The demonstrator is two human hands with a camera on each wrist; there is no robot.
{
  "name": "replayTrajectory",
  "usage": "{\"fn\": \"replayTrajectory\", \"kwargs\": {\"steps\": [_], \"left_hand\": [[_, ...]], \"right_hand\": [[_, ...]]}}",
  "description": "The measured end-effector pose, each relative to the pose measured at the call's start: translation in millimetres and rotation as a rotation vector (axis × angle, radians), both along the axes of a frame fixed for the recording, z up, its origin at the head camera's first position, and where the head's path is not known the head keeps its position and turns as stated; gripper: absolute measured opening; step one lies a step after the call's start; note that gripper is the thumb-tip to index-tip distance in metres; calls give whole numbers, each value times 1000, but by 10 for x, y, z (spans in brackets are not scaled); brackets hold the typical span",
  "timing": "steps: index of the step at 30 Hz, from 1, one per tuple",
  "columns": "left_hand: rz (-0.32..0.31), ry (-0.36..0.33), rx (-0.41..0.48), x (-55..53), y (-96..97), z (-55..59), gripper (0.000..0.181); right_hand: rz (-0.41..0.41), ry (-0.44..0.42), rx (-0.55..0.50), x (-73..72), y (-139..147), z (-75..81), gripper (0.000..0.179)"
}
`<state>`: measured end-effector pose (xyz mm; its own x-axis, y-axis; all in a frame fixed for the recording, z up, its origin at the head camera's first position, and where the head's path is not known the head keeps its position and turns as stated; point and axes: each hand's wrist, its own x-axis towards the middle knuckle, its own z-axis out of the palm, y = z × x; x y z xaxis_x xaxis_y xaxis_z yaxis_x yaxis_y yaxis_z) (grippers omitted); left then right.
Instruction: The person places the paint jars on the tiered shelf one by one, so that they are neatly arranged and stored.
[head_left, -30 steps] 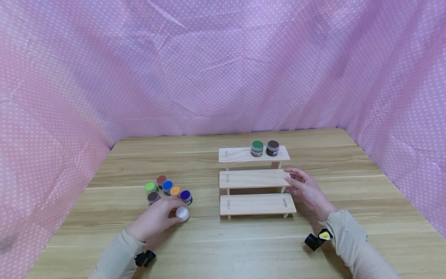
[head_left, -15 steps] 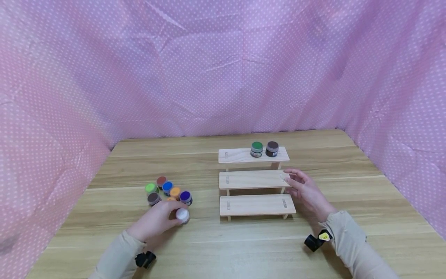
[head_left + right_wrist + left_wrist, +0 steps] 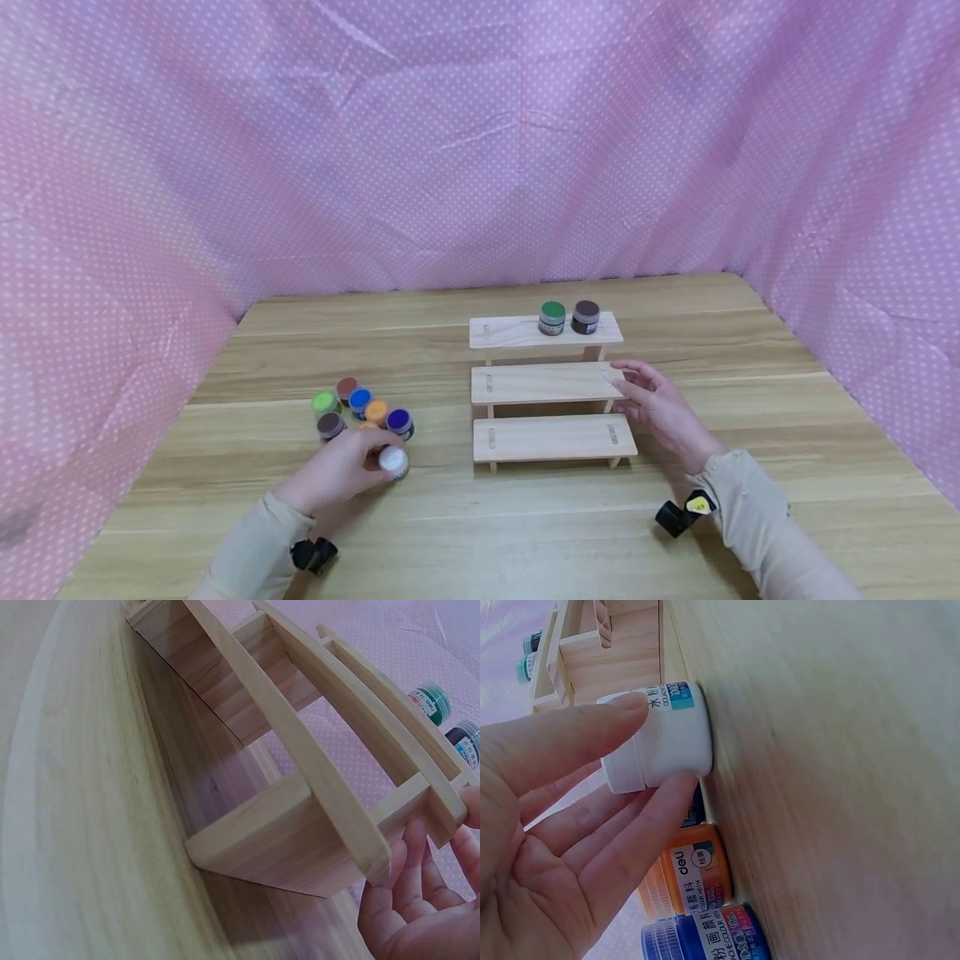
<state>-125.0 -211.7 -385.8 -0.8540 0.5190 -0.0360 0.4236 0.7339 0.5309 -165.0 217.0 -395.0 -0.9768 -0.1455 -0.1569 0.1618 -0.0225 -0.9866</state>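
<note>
My left hand (image 3: 341, 471) holds a white paint jar (image 3: 393, 462) between thumb and fingers. In the left wrist view the white jar (image 3: 676, 742) is upright with its base at the tabletop, and an orange jar (image 3: 694, 870) and a blue jar (image 3: 720, 934) stand close by. A three-tier wooden display shelf (image 3: 543, 383) stands to the right. My right hand (image 3: 663, 412) grips the right end of its middle tier, thumb on top and fingers lower down, as the right wrist view of the shelf (image 3: 360, 712) also shows.
On the top tier sit a green jar (image 3: 552, 318) and a dark brown jar (image 3: 586, 317). Several jars cluster left, including light green (image 3: 325, 403), red-brown (image 3: 347, 389), blue (image 3: 361, 403) and purple (image 3: 401, 424). A pink dotted cloth (image 3: 480, 167) hangs behind the table (image 3: 525, 533).
</note>
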Motion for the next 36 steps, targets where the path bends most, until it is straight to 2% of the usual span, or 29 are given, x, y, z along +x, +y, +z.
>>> {"fn": "replayTrajectory", "kwargs": {"steps": [10,19,31,36], "left_hand": [[3,-15,6,1,-4,-23,29],[12,-39,45,-2,31,16,27],[13,-9,88,-5,53,36,30],[11,22,141,-13,87,50,31]], "right_hand": [[10,2,-30,-4,-5,-32,18],[16,-7,-35,-4,5,-33,18],[8,-13,-29,-10,-3,-2,19],[13,-6,-75,-17,-3,-11,19]]}}
